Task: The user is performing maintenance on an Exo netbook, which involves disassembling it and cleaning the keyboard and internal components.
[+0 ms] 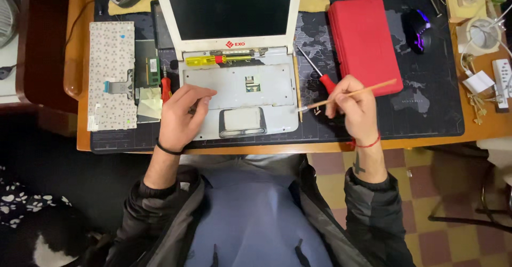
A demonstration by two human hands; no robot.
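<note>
While the brush (349, 93) is pinched in the right hand (353, 107), its long axis runs from upper right down to lower left, with the bristle tip just at the right edge of the laptop base (240, 88). The base therefore lies to the left of this hand, and the tip is the part nearest it. The left hand (181, 116) rests on the base's lower left corner, fingers curled; whether it grips anything cannot be told. A touchpad (242, 120) sits between the two hands. A red-handled screwdriver (319, 74) lies just above the right hand on the counter (426, 102). Further right lies a red case (364, 43).
</note>
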